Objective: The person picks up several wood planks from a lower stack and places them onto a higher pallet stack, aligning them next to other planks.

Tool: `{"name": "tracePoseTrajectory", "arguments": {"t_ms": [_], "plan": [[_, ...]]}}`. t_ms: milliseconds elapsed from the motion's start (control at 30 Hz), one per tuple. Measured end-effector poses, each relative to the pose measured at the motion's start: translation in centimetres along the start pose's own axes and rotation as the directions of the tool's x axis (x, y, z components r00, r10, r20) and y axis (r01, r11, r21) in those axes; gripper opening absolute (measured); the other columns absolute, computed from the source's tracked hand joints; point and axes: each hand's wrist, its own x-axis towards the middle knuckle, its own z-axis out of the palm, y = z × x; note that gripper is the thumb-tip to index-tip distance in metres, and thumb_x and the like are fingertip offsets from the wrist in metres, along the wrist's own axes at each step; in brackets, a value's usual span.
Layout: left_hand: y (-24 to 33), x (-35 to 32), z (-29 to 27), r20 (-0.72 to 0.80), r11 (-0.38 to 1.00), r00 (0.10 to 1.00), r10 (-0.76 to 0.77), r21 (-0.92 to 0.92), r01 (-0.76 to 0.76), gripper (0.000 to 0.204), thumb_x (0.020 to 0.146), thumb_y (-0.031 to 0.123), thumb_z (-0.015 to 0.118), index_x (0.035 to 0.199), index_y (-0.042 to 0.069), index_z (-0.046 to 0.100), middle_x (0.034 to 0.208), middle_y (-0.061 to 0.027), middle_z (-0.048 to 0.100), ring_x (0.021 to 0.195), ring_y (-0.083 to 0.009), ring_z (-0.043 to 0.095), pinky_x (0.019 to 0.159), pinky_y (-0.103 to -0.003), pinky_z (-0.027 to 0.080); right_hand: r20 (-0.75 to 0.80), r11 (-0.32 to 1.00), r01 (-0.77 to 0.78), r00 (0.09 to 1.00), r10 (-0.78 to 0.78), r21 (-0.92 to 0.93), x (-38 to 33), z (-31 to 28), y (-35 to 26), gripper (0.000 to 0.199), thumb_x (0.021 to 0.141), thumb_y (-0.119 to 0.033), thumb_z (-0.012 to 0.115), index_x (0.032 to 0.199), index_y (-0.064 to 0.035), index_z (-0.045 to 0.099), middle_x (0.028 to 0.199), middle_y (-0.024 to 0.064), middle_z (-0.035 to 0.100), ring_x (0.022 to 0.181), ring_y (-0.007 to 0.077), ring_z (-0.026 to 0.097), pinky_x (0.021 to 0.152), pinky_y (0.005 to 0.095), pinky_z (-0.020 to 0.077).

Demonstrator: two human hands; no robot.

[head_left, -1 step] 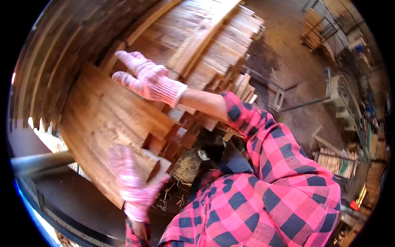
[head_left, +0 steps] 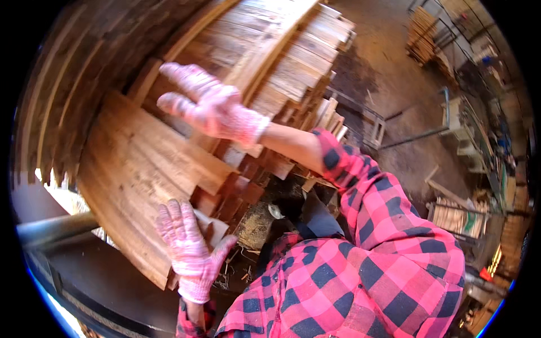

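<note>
Both hands wear pink-and-white knitted gloves. My left hand (head_left: 190, 248) is spread, fingers stretched and thumb apart, over the near ends of the wooden boards (head_left: 132, 163). It holds nothing; whether the palm touches the wood cannot be seen. My right hand (head_left: 217, 107) reaches across to the left above the stack, its fingers extended in two groups with a gap between them, and nothing in its grasp. Under and beyond it, a long plank (head_left: 270, 53) lies across other boards. The boards sit side by side in layers, with uneven ends toward me.
A dark wall of upright slats (head_left: 62, 84) rises at the left. A metal pipe (head_left: 56, 230) juts in near the left hand. Sawdust (head_left: 253, 225) lies by my legs. Farther right are bundled wood strips (head_left: 459, 218), a metal frame (head_left: 417, 141) and a wood pile (head_left: 422, 36).
My left hand has shifted slightly right and appears less blurred. My right hand has moved a little to the right. The whole view has shifted slightly; the boards look unchanged.
</note>
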Motion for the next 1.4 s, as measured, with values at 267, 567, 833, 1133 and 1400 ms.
{"name": "tracePoseTrajectory", "arguments": {"t_ms": [267,567,833,1133,1400], "plan": [[2.4,0.8,1.2,0.019,0.970,0.988,-0.156,-0.184,0.157,0.114,0.067,0.029,0.091,0.155,-0.006,0.029,0.156,-0.0302,0.034,0.148,-0.0448,0.027,0.124,-0.051,0.018,-0.661,0.888,-0.459,0.671,0.336,-0.015,-19.8,-22.7,20.1,0.058,0.102,-0.038,0.057,0.143,0.0036,0.051,0.143,0.0240,0.055,0.135,0.0316,0.053,0.110,0.0389,0.0447],[17.2,1.6,15.4,0.280,0.606,0.951,0.135,-0.783,0.144,0.065,0.091,0.014,0.070,0.147,-0.006,0.044,0.141,-0.0248,0.056,0.129,-0.0347,0.056,0.111,-0.040,0.042,-0.119,0.058,-0.983,0.038,0.992,0.171,-50.0,-12.1,36.2,0.063,0.096,-0.047,0.055,0.138,0.0002,0.055,0.135,0.0260,0.061,0.127,0.0378,0.058,0.108,0.0416,0.0445],[21.9,16.1,59.9,0.765,0.492,0.644,0.003,-0.561,0.665,0.084,0.091,0.047,0.073,0.145,-0.010,0.042,0.147,-0.0276,0.049,0.139,-0.0340,0.046,0.115,-0.040,0.036,0.170,-0.303,-0.810,-0.250,0.953,0.502,-65.5,0.7,50.0,0.054,0.096,-0.045,0.061,0.134,-0.0067,0.059,0.116,0.0108,0.067,0.091,0.0220,0.064,0.070,0.0389,0.0567],[24.9,20.9,83.2,0.699,0.661,0.610,-0.372,-0.262,0.703,0.094,0.082,0.075,0.065,0.139,0.002,0.047,0.129,-0.0250,0.063,0.121,-0.0387,0.061,0.097,-0.044,0.048,-0.145,-0.033,-0.791,-0.153,0.977,0.611,-69.9,7.0,69.5,0.083,0.094,-0.053,0.061,0.151,0.0029,0.039,0.153,0.0255,0.044,0.144,0.0364,0.041,0.117,0.0396,0.0333],[28.1,18.2,85.7,0.530,0.647,0.730,-0.432,-0.382,0.660,0.085,0.087,0.071,0.062,0.129,-0.002,0.048,0.118,-0.0273,0.062,0.111,-0.0432,0.060,0.097,-0.047,0.047,0.095,-0.269,-0.444,-0.376,0.922,0.855,-64.6,11.4,69.7,0.086,0.096,-0.070,0.047,0.156,-0.0101,0.036,0.146,0.0237,0.052,0.135,0.0404,0.049,0.112,0.0427,0.0368]]}}
